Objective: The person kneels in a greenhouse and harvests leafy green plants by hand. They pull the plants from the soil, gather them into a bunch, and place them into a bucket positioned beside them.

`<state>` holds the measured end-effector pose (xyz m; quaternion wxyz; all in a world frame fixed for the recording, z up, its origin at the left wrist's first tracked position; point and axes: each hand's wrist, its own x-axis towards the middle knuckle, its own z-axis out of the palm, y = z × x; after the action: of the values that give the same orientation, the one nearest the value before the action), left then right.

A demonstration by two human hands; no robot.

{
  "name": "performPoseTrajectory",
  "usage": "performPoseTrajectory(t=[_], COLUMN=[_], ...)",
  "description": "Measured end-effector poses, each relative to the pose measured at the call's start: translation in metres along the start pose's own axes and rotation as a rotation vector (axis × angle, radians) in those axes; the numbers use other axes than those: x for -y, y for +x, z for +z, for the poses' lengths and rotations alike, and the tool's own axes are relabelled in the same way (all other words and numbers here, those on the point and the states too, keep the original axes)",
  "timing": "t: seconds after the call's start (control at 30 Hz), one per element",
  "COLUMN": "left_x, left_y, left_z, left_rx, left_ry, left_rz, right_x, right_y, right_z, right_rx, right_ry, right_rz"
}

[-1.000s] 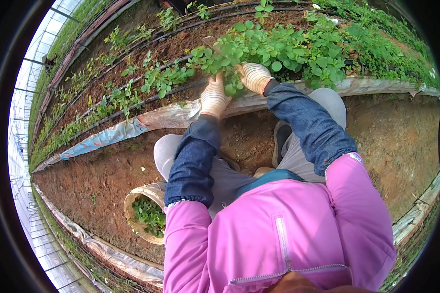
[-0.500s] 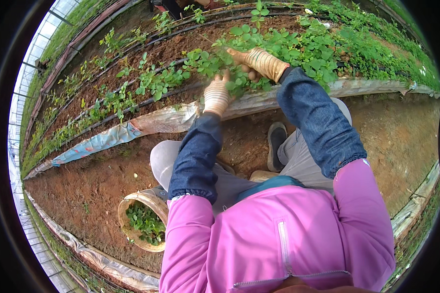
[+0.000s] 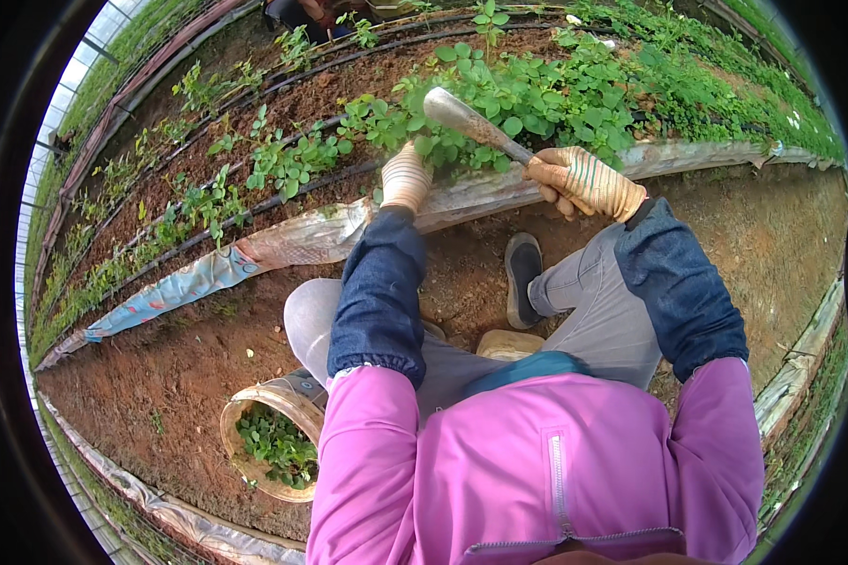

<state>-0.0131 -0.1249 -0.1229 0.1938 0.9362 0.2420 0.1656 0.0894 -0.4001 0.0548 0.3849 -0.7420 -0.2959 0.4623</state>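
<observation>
My right hand (image 3: 582, 181), in a striped work glove, is wrapped round the handle of a narrow hand trowel (image 3: 471, 121). The trowel is raised over the bed's near edge, its worn metal blade pointing left and away from me. Leafy green plants (image 3: 561, 89) lie just beyond and beneath the blade. My left hand (image 3: 406, 181), gloved the same way, reaches into the leaves at the bed's edge. Foliage covers its fingertips, so whether it grips a stem cannot be made out.
Black drip hoses (image 3: 254, 94) run along the soil bed. Pale sheeting (image 3: 301, 234) edges its near side. A tipped bucket (image 3: 245, 474) holding picked greenery (image 3: 275, 444) lies by my left knee. Another person (image 3: 316, 13) is partly visible across the bed.
My right hand has moved right and back from the plants, bringing the trowel into plain sight. My left hand has shifted slightly left, its fingers now among the leaves.
</observation>
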Motion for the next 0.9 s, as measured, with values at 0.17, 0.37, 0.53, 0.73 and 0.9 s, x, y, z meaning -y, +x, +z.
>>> performPoseTrajectory(t=[0.17,0.37,0.53,0.73,0.9], left_x=[0.009,0.005,0.012,0.015,0.006], left_y=[0.004,0.006,0.007,0.008,0.011], left_z=[0.008,0.004,0.009,0.013,0.007], left_rx=[0.006,0.025,0.001,0.001,0.051], left_ry=[0.001,0.039,0.031,0.051,0.044], left_rz=[-0.028,-0.063,-0.051,-0.046,-0.116], right_x=[-0.032,-0.069,-0.085,-0.078,-0.049], right_y=[-0.005,0.013,0.038,0.06,0.055], right_z=[-0.014,-0.012,0.0,0.004,-0.006], right_rx=[-0.118,-0.275,-0.339,-0.274,-0.155], right_ry=[-0.304,-0.782,-0.933,-0.953,-0.994], right_rz=[0.034,-0.321,-0.439,-0.35,-0.256])
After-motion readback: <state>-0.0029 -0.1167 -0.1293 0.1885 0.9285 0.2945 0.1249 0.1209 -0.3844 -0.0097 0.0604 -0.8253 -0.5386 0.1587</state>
